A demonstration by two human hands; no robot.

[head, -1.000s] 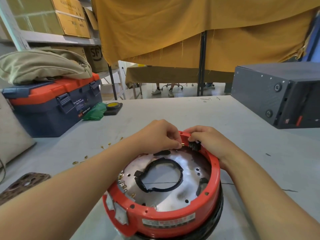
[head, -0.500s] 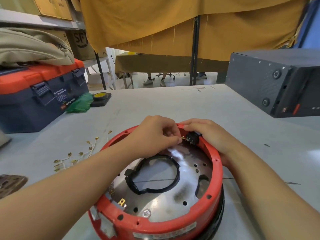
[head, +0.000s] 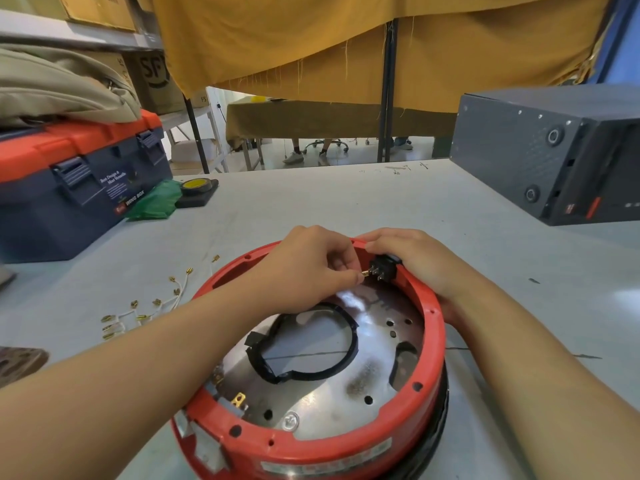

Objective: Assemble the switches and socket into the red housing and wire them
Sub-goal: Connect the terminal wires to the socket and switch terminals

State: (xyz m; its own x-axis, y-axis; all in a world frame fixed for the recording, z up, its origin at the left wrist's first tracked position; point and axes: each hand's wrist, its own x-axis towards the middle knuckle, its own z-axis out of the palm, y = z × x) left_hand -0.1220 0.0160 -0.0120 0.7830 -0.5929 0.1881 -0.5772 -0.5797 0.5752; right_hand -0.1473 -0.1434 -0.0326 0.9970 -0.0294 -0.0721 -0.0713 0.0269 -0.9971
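A round red housing (head: 429,344) is sitting on a grey table (head: 311,202), its open side facing up and a metal plate (head: 325,393) showing inside. A black switch (head: 382,268) is sitting in the far wall of the housing. The right hand (head: 412,261) is curling over the rim and gripping the housing at the switch. The left hand (head: 311,268) is pinching a small brass terminal (head: 365,273) and holding it against the switch's prongs. Loose white wires (head: 152,306) with brass ends are lying on the table to the left, near a blue and red toolbox (head: 76,181). A dark grey box (head: 554,150) is standing at right.
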